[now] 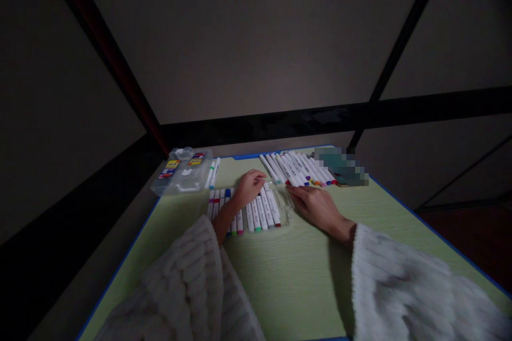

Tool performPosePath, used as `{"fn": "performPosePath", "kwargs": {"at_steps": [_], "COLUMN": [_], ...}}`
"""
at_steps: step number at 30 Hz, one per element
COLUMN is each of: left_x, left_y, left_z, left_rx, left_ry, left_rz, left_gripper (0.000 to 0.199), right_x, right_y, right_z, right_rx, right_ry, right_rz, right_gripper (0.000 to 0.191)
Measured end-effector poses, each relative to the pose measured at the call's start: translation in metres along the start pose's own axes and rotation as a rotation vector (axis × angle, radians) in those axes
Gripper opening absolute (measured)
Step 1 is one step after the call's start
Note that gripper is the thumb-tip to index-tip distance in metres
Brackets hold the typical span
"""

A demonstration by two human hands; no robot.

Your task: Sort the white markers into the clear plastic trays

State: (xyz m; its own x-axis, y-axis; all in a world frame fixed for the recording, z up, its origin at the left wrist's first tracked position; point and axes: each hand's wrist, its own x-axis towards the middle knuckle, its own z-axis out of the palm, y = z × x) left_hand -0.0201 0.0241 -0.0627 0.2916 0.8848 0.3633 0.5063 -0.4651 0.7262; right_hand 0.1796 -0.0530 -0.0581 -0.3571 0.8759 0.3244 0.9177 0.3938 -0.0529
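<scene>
White markers with coloured caps lie side by side in a clear plastic tray in the middle of the table. My left hand is over the tray's far side, its fingers curled at the end of a marker; whether they grip it I cannot make out. My right hand rests at the tray's right, fingers together, with fingertips by its far right corner and near a red-capped marker. What those fingertips hold, if anything, is hidden. Behind the hands, a row of loose white markers lies slanted on the table.
A clear plastic case with yellow and red labels sits at the far left, with two markers beside it. A blurred green flat item lies at the far right. The pale green table has blue edges, and a wall rises behind.
</scene>
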Motion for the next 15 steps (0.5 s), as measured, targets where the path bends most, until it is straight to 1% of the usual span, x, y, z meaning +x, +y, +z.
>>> {"fn": "performPosePath", "kwargs": {"at_steps": [5,15], "left_x": [-0.0002,-0.0009], "left_y": [0.0013,0.0066], "left_z": [-0.0002,-0.0016], "left_rx": [-0.006,-0.018], "left_ry": [-0.001,-0.009], "left_rz": [-0.001,-0.037], "left_gripper": [0.016,0.015], "right_x": [-0.0011,-0.0015], "right_y": [-0.0015,-0.0022], "right_z": [-0.0010,-0.0040], "right_rx": [0.070,0.099], "right_ry": [-0.026,-0.045], "right_rz": [-0.116,-0.139], "right_gripper": [0.030,0.026]}}
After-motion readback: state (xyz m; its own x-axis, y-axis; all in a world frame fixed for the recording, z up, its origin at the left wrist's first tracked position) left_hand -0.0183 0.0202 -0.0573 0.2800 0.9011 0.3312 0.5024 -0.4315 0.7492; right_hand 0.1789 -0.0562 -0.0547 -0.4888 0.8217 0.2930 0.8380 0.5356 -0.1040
